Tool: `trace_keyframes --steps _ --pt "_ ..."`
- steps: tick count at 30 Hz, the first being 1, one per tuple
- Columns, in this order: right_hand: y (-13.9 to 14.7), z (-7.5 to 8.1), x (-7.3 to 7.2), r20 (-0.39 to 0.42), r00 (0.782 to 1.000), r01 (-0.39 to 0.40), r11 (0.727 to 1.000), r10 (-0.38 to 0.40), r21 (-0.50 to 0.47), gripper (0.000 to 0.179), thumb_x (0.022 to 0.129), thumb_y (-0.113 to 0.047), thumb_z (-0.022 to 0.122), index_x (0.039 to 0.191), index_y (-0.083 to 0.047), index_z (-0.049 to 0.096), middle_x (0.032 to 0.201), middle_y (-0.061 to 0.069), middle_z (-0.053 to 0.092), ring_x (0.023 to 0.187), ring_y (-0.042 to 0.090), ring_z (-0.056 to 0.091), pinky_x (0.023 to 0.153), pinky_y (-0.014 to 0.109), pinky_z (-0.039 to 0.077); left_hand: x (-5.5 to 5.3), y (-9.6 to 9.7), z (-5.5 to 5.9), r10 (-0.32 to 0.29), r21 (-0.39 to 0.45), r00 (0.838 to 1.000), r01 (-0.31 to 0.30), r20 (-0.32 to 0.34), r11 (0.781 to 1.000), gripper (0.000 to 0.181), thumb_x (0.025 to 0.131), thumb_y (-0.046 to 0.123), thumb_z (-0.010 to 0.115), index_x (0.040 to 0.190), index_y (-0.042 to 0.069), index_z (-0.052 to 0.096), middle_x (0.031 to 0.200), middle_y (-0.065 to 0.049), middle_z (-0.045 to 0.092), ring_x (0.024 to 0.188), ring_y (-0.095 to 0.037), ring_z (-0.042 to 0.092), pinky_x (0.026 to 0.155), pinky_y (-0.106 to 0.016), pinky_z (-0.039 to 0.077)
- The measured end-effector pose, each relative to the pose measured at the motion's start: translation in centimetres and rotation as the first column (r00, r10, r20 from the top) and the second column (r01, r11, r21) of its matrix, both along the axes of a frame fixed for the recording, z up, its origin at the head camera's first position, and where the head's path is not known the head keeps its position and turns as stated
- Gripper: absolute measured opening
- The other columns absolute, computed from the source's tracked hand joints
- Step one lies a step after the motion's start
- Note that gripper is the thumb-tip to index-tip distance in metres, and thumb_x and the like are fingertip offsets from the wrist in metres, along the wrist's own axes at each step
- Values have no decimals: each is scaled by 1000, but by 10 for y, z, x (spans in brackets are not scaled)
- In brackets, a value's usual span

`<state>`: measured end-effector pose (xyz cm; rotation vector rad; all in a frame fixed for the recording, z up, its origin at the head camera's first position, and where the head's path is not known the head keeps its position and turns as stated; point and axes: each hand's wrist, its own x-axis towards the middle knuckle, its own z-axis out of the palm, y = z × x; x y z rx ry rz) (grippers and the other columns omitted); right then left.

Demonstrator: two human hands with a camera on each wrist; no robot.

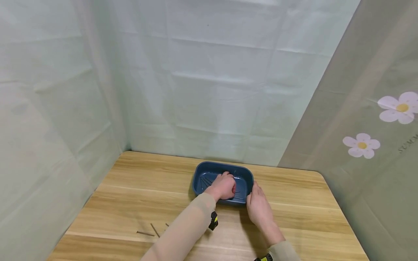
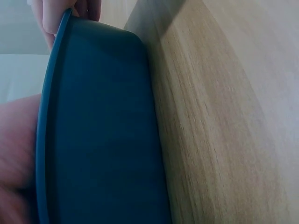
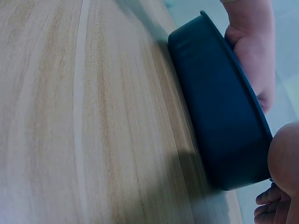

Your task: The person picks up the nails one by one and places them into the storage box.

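A dark blue rectangular plastic box (image 1: 241,172) stands on the wooden table, with several thin dark nails (image 1: 205,181) lying on its floor. My left hand (image 1: 224,185) reaches down into the box over its near side, fingers bent toward the bottom. The fingertips are hidden, so whether they hold a nail cannot be told. At the box's right end, my right hand (image 1: 258,204) grips the rim; in the left wrist view its fingers (image 2: 52,16) show on both sides of that rim. The left wrist view also catches part of the left hand (image 2: 17,149), blurred, behind the wall.
A few loose nails (image 1: 145,233) lie on the table (image 1: 137,188) at the near left, partly covered by the left forearm. Pale cloth curtains (image 1: 209,90) hang behind and beside the table, one with printed flowers on the right.
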<state>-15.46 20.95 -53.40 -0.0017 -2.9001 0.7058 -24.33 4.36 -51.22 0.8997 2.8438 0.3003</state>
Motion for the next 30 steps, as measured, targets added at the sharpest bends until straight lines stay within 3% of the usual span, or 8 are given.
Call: trace_keyframes --steps 9,19,24,30 --pt "-1 -3 0 -8 1000 -5 1000 5 1 55 110 -11 43 155 19 34 153 40 47 144 52 48 120 59 39 -1 -3 -1 -3 23 1000 3 8 1000 14 90 24 84 79 26 75 109 7 67 126 -24 54 108 -45 47" --pt "0 -2 0 -33 999 -6 1000 6 -7 54 110 -10 44 155 19 34 152 40 48 141 50 50 118 59 41 0 -5 5 -20 39 1000 20 5 999 8 92 30 83 86 28 78 124 4 70 132 -25 53 109 -43 47" --pt "0 -2 0 -26 1000 -10 1000 10 -2 55 110 -11 44 155 19 34 151 40 48 141 50 50 118 59 41 2 -10 11 -40 80 999 40 -3 996 7 95 31 82 88 30 79 142 -1 67 142 -29 50 115 -48 45" --pt "-1 0 0 -14 1000 -1 1000 1 -7 55 110 -12 44 156 18 34 152 39 49 141 50 51 117 59 42 6 -21 20 -57 141 998 59 -16 988 7 96 31 80 89 30 79 145 -3 66 147 -32 47 119 -53 41"
